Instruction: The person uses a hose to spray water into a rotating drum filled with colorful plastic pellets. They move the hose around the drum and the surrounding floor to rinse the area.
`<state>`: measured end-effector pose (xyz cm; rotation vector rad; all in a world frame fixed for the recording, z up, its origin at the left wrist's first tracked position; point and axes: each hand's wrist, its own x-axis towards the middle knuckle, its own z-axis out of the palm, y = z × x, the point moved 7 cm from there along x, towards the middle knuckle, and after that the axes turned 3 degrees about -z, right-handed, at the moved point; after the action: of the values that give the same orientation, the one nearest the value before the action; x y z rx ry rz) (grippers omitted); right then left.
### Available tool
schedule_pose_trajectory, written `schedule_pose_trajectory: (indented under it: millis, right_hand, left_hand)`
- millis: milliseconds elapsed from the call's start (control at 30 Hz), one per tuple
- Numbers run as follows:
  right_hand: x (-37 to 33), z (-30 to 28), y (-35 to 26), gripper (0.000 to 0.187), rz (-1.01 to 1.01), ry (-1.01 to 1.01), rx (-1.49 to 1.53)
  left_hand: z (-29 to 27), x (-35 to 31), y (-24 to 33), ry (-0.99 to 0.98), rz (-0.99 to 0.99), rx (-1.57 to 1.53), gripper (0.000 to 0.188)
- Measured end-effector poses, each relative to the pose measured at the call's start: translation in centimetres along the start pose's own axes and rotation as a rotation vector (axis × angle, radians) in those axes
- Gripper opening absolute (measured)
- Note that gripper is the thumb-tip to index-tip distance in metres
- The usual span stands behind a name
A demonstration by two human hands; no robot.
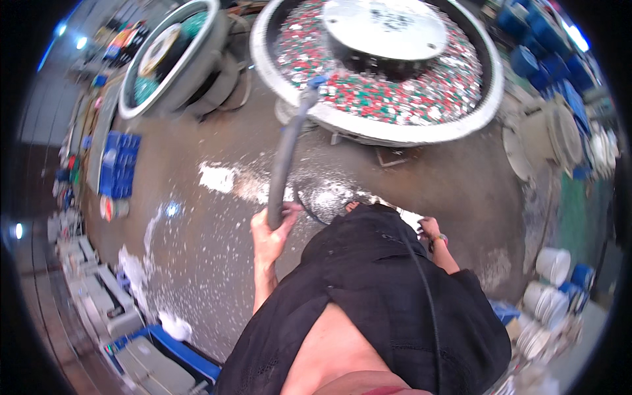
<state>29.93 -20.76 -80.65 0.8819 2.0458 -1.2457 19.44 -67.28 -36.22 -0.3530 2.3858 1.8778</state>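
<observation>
My left hand (pixel 268 229) is wrapped round the lower end of a thick grey hose (pixel 287 155). From my fist the hose rises away from me and ends in a blue tip (pixel 318 81), which overlaps the near rim of a large round white tub (pixel 421 137). Inside that tub lies a dense mass of small red, green and white pieces (pixel 378 97) around a raised centre with a white lid (pixel 385 29). Beside my dark clothing on the right, my right hand (pixel 430 229) hangs with loosely bent fingers, and nothing shows in it.
A second round tub (pixel 129 99) with green contents stands at the far left. Blue crates (pixel 120 164) are stacked below it. Blue barrels (pixel 525 60) fill the far right, and white buckets (pixel 552 264) stand at the near right. The wet floor (pixel 197 263) carries white foam.
</observation>
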Motion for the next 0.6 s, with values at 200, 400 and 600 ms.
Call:
schedule_pose_trajectory:
  millis: [200,400,600]
  right_hand:
    - [-2.0,-0.4,-3.1,0.021,0.104,-0.029,0.061]
    - [-1.7,0.0,0.1,0.021,0.146,-0.041,0.096]
    - [-2.3,-0.3,-0.4,0.020,0.166,-0.027,0.102]
  left_hand:
    - [0.6,-0.2,-1.6,-0.001,0.077,-0.072,0.009]
    - [1.0,-0.4,-1.8,-0.023,0.076,-0.055,0.010]
    - [0.8,-1.3,-2.1,-0.001,0.100,-0.069,0.011]
